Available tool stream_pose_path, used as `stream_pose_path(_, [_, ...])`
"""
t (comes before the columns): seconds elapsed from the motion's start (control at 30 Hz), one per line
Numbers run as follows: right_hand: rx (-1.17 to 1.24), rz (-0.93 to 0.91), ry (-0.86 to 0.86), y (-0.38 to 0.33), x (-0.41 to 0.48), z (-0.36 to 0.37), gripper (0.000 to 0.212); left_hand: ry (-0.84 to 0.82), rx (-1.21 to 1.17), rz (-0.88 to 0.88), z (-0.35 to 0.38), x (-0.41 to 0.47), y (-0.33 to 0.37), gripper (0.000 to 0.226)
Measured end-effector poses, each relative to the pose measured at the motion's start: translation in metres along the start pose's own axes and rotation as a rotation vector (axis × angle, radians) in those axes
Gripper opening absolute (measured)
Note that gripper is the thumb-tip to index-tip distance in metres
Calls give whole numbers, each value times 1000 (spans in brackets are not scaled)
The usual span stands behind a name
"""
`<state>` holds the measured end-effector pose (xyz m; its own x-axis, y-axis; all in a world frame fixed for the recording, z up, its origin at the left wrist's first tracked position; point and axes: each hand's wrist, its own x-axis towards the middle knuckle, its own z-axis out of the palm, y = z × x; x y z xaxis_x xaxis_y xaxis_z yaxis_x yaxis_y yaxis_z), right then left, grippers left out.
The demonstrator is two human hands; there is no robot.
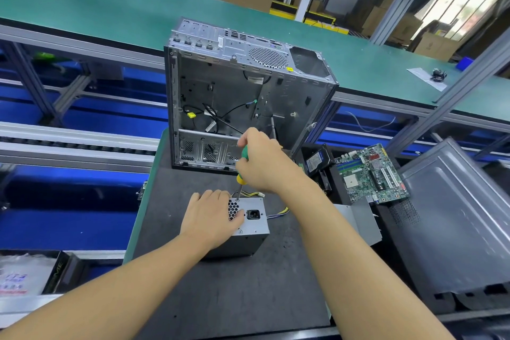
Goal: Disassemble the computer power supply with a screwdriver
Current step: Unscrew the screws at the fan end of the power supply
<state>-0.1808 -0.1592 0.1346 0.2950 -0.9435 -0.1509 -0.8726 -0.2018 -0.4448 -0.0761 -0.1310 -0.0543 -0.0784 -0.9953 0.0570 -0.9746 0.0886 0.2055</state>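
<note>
A grey metal power supply (255, 225) stands on the dark mat (234, 298), its vented face with a black socket turned up. My left hand (211, 215) lies flat over the left part of that face, the thumb by the socket. My right hand (262, 160) grips a screwdriver (242, 167) with a green and yellow handle. Its shaft points down to the top's far edge, near the vent holes. Yellow and coloured wires (278, 211) trail from the unit's far right side.
An empty open computer case (248, 96) stands upright just behind the power supply. To the right lie a green motherboard (371, 174), a drive (317, 160) and a grey side panel (452, 215). A green conveyor belt (110, 8) runs behind.
</note>
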Motion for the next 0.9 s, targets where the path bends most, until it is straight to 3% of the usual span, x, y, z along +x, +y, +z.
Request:
stream_pose_path(0.1, [-8, 7, 34, 0, 0, 4, 22, 0, -7, 1, 0, 0, -1, 56])
stream_pose_path(0.23, [-168, 38, 147, 2, -1, 5, 38, -3, -8, 3, 0, 1, 0, 59])
stream_pose_path(0.47, [-53, -6, 122, 5, 3, 5, 14, 5, -16, 3, 0, 1, 0, 61])
stream_pose_path(0.6, [5, 30, 56, 3, 1, 4, 21, 16, -15, 4, 0, 0, 0, 62])
stream_pose_path(0.9, [-190, 12, 159, 5, 0, 9, 32, 14, -21, 7, 1, 0, 0, 65])
